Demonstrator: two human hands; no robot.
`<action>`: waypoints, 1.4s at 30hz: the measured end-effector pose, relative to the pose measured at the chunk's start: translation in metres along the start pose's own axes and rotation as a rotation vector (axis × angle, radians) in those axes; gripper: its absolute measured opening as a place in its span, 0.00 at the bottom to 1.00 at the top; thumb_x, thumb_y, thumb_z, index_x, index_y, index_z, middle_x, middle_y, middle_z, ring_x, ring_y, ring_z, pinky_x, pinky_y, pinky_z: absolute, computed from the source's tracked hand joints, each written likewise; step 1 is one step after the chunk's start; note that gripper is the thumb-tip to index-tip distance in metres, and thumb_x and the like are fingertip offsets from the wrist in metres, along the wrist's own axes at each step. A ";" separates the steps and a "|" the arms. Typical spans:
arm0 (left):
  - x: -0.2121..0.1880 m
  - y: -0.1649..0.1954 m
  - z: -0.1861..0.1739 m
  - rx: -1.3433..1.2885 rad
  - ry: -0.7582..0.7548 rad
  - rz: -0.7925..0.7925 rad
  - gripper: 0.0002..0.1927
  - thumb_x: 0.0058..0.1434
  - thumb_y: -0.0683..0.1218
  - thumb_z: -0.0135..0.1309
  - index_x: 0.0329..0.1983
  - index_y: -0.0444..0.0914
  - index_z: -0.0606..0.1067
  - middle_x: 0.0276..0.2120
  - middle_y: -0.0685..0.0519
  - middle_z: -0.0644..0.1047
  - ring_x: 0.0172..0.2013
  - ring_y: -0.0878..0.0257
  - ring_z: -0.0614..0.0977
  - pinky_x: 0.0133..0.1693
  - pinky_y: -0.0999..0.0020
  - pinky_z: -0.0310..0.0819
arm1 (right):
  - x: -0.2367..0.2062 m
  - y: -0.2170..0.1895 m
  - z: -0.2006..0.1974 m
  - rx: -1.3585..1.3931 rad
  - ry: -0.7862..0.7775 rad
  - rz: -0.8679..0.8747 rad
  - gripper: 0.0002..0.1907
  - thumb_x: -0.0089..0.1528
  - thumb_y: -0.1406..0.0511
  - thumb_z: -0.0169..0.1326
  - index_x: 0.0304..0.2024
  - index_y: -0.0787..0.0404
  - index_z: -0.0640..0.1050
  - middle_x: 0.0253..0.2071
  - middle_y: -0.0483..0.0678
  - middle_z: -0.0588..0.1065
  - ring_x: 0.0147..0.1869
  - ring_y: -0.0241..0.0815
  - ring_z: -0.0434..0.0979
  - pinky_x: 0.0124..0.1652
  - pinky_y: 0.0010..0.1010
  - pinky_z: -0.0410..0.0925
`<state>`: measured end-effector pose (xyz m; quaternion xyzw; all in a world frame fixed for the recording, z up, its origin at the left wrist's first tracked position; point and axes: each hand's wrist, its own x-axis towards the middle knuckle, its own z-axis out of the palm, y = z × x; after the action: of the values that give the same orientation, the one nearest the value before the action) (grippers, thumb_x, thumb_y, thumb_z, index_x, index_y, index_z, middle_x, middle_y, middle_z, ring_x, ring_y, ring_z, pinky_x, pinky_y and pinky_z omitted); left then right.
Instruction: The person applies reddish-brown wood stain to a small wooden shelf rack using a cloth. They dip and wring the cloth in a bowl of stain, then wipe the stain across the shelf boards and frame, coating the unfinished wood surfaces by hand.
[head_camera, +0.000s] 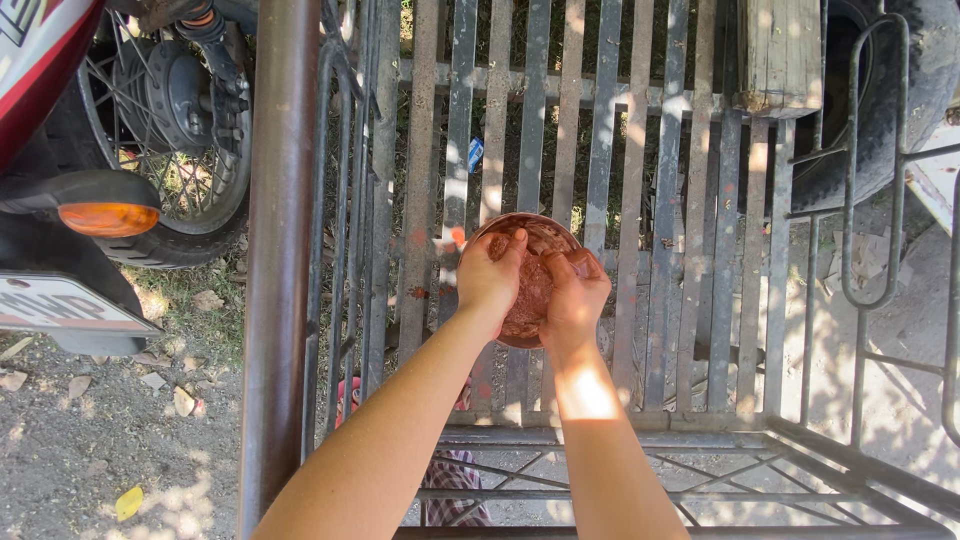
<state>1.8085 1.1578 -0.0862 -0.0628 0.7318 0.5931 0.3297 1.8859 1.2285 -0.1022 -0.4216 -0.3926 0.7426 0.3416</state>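
Between my hands: round bowl (535, 280) of coarse red-brown paste; left hand (490, 275) grips rim, right hand (572, 295) cups opposite edge, over slatted metal grate (690, 250).

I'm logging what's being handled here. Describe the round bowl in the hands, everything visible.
The bowl is round and shallow, reddish-brown all over, and looks smeared or filled with a brown paste. It rests on the slatted metal grate. The left hand grips its near-left rim; the right hand covers the right side, fingers pressed inside. Both hands hide much of it; its material cannot be told.
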 end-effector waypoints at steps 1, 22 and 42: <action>0.000 0.001 0.001 0.007 -0.011 -0.022 0.25 0.62 0.59 0.58 0.52 0.36 0.77 0.49 0.47 0.82 0.48 0.56 0.83 0.49 0.61 0.75 | 0.000 -0.001 -0.001 0.003 -0.015 -0.046 0.09 0.58 0.77 0.59 0.26 0.65 0.73 0.31 0.51 0.79 0.32 0.40 0.79 0.35 0.34 0.75; 0.014 0.003 0.014 -0.177 -0.247 -0.269 0.21 0.66 0.57 0.52 0.51 0.38 0.79 0.45 0.47 0.82 0.44 0.57 0.81 0.47 0.58 0.73 | -0.016 -0.056 0.008 -0.646 -0.196 -0.552 0.07 0.58 0.75 0.57 0.27 0.66 0.73 0.28 0.41 0.71 0.34 0.29 0.69 0.36 0.22 0.64; 0.008 0.029 0.007 -0.236 -0.346 -0.446 0.46 0.50 0.66 0.67 0.64 0.34 0.70 0.57 0.41 0.77 0.55 0.49 0.83 0.55 0.51 0.81 | -0.020 -0.058 0.000 -0.601 -0.125 -0.617 0.09 0.61 0.72 0.63 0.37 0.64 0.74 0.40 0.46 0.73 0.42 0.35 0.72 0.44 0.23 0.66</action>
<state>1.7908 1.1752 -0.0670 -0.1578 0.5589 0.5889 0.5620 1.9040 1.2384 -0.0448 -0.3193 -0.7189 0.4826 0.3851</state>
